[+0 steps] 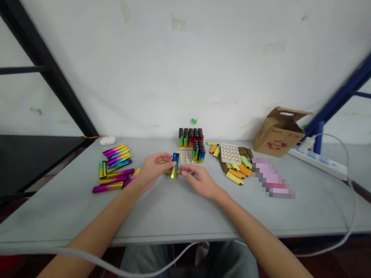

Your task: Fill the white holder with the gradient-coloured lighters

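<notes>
Between the thumb and fingers of my left hand (156,166), a shiny blue-and-gold lighter sleeve (175,166) is held upright over the table. My right hand (200,179) is close beside its right side, thumb and fingertips drawn together; what they hold, if anything, is too small to make out. Just behind the hands lies a pale dimpled tray (185,157), partly covered. Several upright lighters (199,152) with black tops and green, blue and yellow bodies stand at the tray's right end. Behind them is a block of red and green lighters (190,138).
Several metallic sleeves (116,176) lie at the left, near a white case (107,140). Right of the lighters, another dimpled tray (230,154) rests among yellow, orange and brown pieces (235,175). A blurred pink item (272,178), cardboard box (279,133) and power strip (320,163) are farther right.
</notes>
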{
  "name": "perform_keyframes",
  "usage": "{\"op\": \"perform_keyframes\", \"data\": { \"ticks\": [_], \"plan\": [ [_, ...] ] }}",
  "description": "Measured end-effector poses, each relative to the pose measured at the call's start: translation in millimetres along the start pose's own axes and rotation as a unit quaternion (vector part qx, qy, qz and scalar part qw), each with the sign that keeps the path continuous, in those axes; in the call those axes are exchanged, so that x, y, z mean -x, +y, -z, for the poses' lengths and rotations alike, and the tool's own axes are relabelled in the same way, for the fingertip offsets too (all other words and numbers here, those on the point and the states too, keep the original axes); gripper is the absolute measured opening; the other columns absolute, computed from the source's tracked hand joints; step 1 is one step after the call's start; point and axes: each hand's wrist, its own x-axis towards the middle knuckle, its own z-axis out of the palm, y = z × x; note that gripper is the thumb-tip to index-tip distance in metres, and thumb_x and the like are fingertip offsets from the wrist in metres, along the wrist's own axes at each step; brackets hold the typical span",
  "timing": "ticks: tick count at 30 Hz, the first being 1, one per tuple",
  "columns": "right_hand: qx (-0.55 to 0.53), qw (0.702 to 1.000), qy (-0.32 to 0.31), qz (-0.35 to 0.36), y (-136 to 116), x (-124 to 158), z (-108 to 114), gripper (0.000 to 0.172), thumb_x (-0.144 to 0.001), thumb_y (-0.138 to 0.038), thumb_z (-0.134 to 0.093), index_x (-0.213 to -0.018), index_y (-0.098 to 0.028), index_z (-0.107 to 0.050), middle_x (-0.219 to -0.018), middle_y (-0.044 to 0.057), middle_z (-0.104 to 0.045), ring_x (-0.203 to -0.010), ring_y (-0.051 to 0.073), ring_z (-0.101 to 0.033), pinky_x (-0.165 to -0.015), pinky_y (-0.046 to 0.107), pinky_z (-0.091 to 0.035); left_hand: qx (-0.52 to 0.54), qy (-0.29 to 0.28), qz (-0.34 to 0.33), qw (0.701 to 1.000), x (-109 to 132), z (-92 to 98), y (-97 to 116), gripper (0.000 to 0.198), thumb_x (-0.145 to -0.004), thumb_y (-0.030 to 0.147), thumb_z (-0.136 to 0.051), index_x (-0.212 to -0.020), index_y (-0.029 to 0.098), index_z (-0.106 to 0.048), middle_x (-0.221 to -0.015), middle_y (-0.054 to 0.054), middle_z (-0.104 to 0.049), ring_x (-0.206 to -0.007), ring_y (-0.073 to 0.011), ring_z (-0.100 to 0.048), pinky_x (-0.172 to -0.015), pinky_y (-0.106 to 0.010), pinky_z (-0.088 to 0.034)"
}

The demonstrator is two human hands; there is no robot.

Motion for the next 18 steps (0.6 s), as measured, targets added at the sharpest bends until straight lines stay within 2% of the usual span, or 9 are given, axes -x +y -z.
{"op": "perform_keyframes", "data": {
  "ticks": [3, 6, 13, 15, 18],
  "plan": [
    [-0.056, 0.998, 0.018, -0.033, 5, -3, -3, 0.025, -0.087, -0.036, -0.056, -0.09, -0.013, -0.067, -0.083, 0.004, -0.069, -0.073, 0.015, -0.06, -0.068, 0.026, -0.047, -0.015, 0.014, -0.03, 0.999, -1, -17.9, -3, 0.043, -0.05, 0.034, -0.086, -0.081, 0.015, -0.063, -0.07, 0.002, -0.064, -0.064, -0.0135, -0.063, -0.065, -0.029, -0.053],
    [-0.093, 0.992, 0.049, -0.075, 12, -5, -6, 0.026, -0.082, -0.038, -0.062, -0.09, -0.013, -0.065, -0.068, 0.0, -0.063, -0.059, 0.011, -0.053, -0.058, 0.024, -0.043, -0.022, 0.03, -0.05, 0.998, -1, -22.0, -6, 0.049, -0.048, 0.033, -0.086, -0.086, 0.016, -0.06, -0.069, 0.003, -0.063, -0.065, -0.0138, -0.063, -0.065, -0.029, -0.052],
    [-0.096, 0.992, 0.064, -0.054, 12, -6, -9, 0.027, -0.075, -0.038, -0.069, -0.069, -0.015, -0.057, -0.065, -0.002, -0.056, -0.063, 0.011, -0.052, -0.063, 0.024, -0.044, 0.019, 0.015, -0.03, 0.999, 9, -28.5, -12, 0.058, -0.05, 0.031, -0.085, -0.098, 0.02, -0.055, -0.084, -0.001, -0.07, -0.071, -0.0166, -0.067, -0.069, -0.03, -0.053],
    [-0.141, 0.986, 0.049, -0.081, 12, -6, -9, 0.028, -0.075, -0.039, -0.069, -0.071, -0.015, -0.055, -0.063, -0.003, -0.056, -0.061, 0.011, -0.052, -0.061, 0.025, -0.045, 0.022, 0.012, -0.024, 0.999, 11, -31.9, -13, 0.058, -0.051, 0.03, -0.084, -0.1, 0.02, -0.055, -0.076, 0.001, -0.069, -0.068, -0.0163, -0.066, -0.067, -0.03, -0.053],
    [-0.233, 0.963, 0.002, -0.132, 11, -7, -8, 0.032, -0.073, -0.042, -0.071, -0.085, -0.016, -0.056, -0.06, -0.005, -0.055, -0.055, 0.01, -0.052, -0.055, 0.025, -0.048, 0.023, 0.004, -0.024, 0.999, 12, -33.9, -13, 0.059, -0.051, 0.029, -0.085, -0.101, 0.019, -0.056, -0.073, 0.002, -0.069, -0.063, -0.0149, -0.065, -0.065, -0.028, -0.052]
  ]
}}
